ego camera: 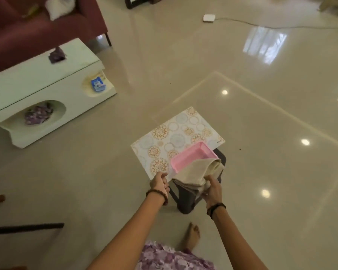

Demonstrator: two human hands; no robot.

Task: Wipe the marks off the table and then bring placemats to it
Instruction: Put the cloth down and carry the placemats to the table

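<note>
Standing on a glossy tiled floor, looking down past 2 outstretched arms. Far off beyond the left hand, lying against a maroon sofa, a white table carrying a crumpled purple cloth on its top. Straight ahead of both hands, jutting out over a dark stool, a patterned placemat printed with orange and blue circles. Sitting on that placemat, just beyond the right hand, a pink tray. Draping over the tray's near edge and down the stool, a folded beige towel. Gripping the towel's near end with the right hand, fingers curling round the fabric. Pinching the placemat's near corner with the left hand, fingers curled tight. Wearing 1 dark beaded bracelet on each wrist. Showing below the hands, 1 bare foot beside the hem of a purple floral garment.
</note>
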